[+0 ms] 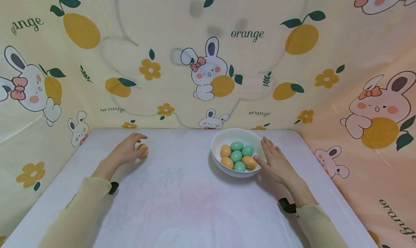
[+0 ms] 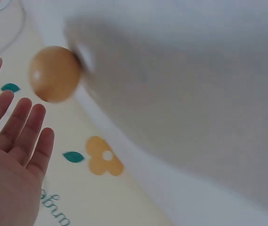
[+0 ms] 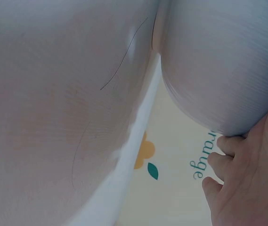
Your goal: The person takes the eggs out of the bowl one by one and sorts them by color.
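A yellow-orange egg (image 1: 143, 151) lies on the table's left side. My left hand (image 1: 125, 150) is beside it, fingers loosely bent; in the left wrist view the fingertips (image 2: 38, 110) stand apart from the egg (image 2: 54, 74). To the right of the table's middle stands a white bowl (image 1: 235, 133) with several green eggs (image 1: 236, 156) and yellow-orange eggs (image 1: 249, 162) inside. My right hand (image 1: 277, 165) rests against the bowl's right side, fingers extended, thumb near the rim. The right wrist view shows the fingers touching the bowl's outer wall (image 3: 214, 70).
Both objects stand on a pale table (image 1: 182, 190) near its far edge. A printed cloth (image 1: 156, 31) with rabbits and oranges rises behind the table and along both sides. Black wrist straps (image 1: 287, 205) show at the sleeve cuffs.
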Demonstrator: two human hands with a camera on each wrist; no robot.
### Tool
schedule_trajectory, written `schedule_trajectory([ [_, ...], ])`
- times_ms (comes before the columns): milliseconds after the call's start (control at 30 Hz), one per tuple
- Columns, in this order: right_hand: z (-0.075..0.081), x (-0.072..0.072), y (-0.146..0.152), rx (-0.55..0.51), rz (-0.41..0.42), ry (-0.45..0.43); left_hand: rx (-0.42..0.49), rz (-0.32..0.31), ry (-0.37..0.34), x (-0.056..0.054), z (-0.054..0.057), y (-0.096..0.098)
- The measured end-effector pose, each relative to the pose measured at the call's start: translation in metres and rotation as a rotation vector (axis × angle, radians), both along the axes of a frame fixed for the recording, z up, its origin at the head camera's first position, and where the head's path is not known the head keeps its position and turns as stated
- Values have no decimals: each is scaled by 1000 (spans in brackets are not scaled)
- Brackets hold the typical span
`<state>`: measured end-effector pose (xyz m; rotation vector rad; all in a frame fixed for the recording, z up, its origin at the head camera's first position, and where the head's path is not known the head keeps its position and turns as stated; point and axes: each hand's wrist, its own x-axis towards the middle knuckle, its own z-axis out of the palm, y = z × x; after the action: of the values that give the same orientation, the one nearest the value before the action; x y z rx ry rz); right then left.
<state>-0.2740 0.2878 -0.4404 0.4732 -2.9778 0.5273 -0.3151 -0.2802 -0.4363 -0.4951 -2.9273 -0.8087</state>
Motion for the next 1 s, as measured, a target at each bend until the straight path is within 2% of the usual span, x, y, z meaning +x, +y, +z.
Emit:
schedule_trajectory([
  [333,0,0,0,3,0,0,76,3,83,-1,14,36],
  [533,1,0,-1,3,5,5,170,-58,159,1,18,60],
  [833,1,0,0,3,5,7,266,-125,208,4,24,105],
  [1000,0,0,0,-1,8,7,308,-182,229,6,25,132],
])
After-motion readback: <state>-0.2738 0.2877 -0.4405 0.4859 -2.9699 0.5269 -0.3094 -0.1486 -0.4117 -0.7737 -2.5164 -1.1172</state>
